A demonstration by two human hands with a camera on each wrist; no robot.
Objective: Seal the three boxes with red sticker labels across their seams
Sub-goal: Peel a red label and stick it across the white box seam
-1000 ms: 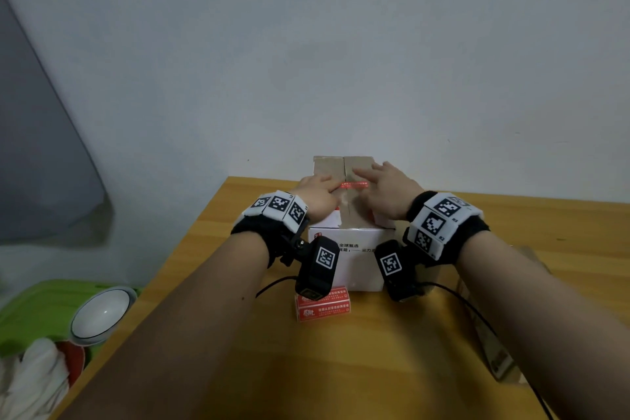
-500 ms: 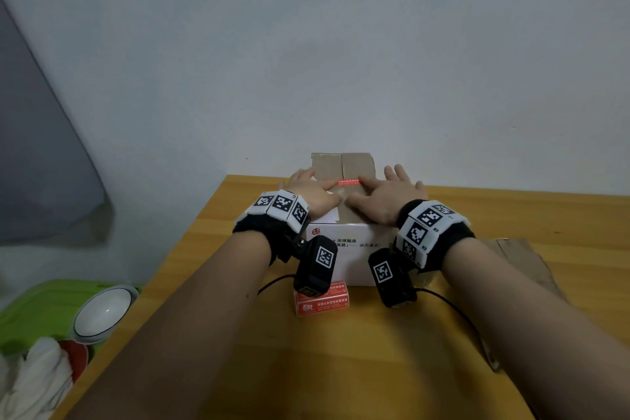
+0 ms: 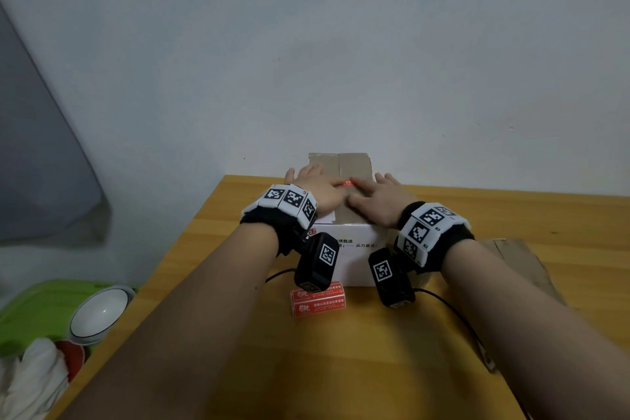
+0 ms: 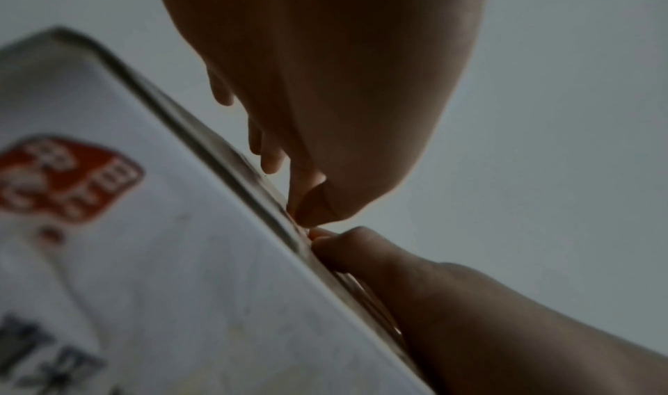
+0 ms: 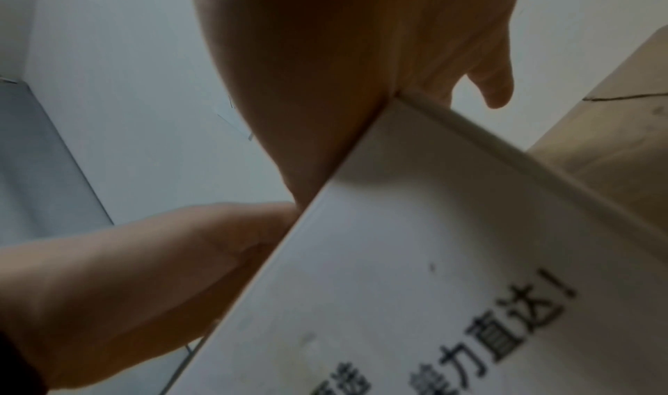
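A white box point(image 3: 356, 251) with a brown taped top stands mid-table. A red sticker point(image 3: 348, 183) lies across its top seam. My left hand point(image 3: 315, 186) lies flat on the left half of the top, its fingers straight, touching the sticker's left end. My right hand point(image 3: 376, 196) lies flat on the right half, index finger at the sticker's right end. The left wrist view shows the box front point(image 4: 162, 258) and straight fingers point(image 4: 273, 162) on its top edge. In the right wrist view the palm point(image 5: 325, 58) presses the box point(image 5: 433, 258). Neither hand holds anything.
A small red pack of labels point(image 3: 318, 300) lies in front of the box. Brown cardboard point(image 3: 341, 163) stands behind it against the wall. Flattened cardboard point(image 3: 511, 259) lies at the right. Left of the table are a white bowl point(image 3: 99, 314) and green board point(image 3: 37, 303).
Both hands went from fingertips working the sticker to lying flat on the box top with fingers spread. The right wrist has come lower and closer to the box.
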